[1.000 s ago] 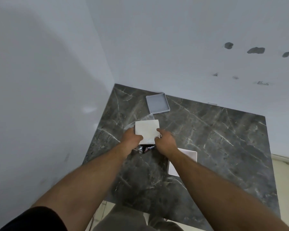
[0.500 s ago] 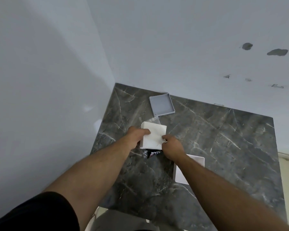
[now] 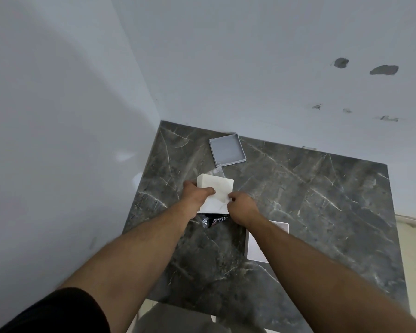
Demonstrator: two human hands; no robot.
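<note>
Over the dark marble table (image 3: 298,200), both hands hold a white square box (image 3: 217,191), tilted with its far edge raised. My left hand (image 3: 196,194) grips the box's left side, thumb across its top. My right hand (image 3: 241,207) pinches the box's near right corner. Just under the box, between my wrists, lies a black crinkled wrapper (image 3: 214,221) with white lettering, partly hidden. A piece of clear plastic film (image 3: 216,172) shows behind the box.
An open grey square lid or tray (image 3: 227,150) lies near the back wall. A white flat tray (image 3: 256,246) sits under my right forearm, partly covered. Walls close off the table at left and back. A floor strip shows at right.
The box has tipped up more, and my left thumb has slid further across its top. My right hand stays pinching the near right corner. The camera has shifted slightly.
</note>
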